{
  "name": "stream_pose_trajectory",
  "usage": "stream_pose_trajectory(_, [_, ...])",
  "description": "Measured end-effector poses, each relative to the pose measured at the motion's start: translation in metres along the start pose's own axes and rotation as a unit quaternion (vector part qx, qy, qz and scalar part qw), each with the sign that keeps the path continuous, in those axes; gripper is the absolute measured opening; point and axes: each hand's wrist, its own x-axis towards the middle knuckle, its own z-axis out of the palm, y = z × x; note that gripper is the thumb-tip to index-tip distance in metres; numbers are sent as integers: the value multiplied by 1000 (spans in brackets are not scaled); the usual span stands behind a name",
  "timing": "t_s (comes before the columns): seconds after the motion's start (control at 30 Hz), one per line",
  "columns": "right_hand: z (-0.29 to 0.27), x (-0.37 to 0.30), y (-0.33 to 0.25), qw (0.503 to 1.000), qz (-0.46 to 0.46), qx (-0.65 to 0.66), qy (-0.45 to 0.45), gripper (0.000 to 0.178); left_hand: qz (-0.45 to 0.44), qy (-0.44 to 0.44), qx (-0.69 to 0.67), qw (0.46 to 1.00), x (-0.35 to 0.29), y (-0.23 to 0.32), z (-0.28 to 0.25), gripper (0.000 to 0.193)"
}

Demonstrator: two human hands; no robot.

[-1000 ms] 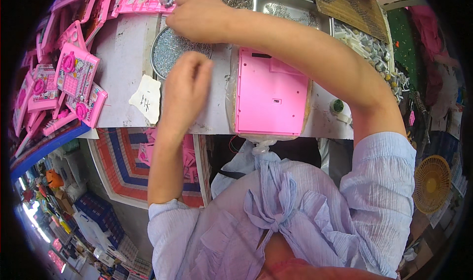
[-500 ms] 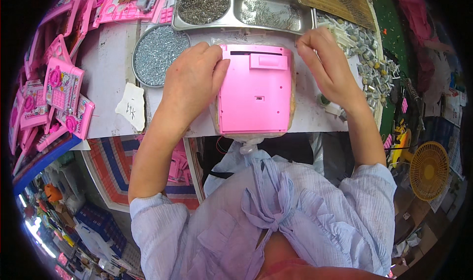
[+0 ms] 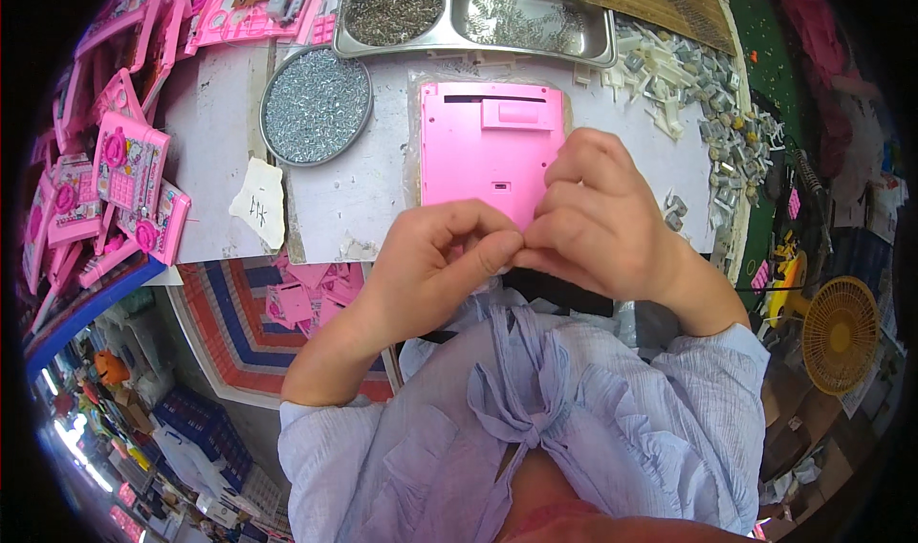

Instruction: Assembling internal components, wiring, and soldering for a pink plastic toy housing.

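A flat pink plastic casing (image 3: 464, 151) lies in front of me on a pad wrapped in clear plastic. It has a slot along its far edge, a raised block and several small holes. My left hand (image 3: 435, 266) and my right hand (image 3: 598, 218) meet over the casing's near edge, thumbs and fingertips pinched together. Whatever sits between the fingertips is hidden or too small to name. The near right corner of the casing is covered by my right hand.
A round dish of small silver screws (image 3: 316, 106) stands left of the casing. Beyond is a metal tray (image 3: 598, 46) with small metal parts. Metal and white pieces (image 3: 732, 151) heap at the right. Pink toy panels (image 3: 129, 165) pile at the left, near a torn paper (image 3: 258, 204).
Both hands have come down and inward from the casing's far left corner and the right side. They now meet at its near edge.
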Motion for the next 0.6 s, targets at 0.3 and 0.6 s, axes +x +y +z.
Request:
stream_pose_trajectory(0.3, [-12, -15, -4, 996, -74, 31, -45, 28, -142, -122, -126, 974, 5, 1, 3, 10])
stream_pose_trajectory(0.6, [-11, -15, 51, 991, 112, 61, 47, 18, 58, 60, 145, 986, 22, 9, -1, 5])
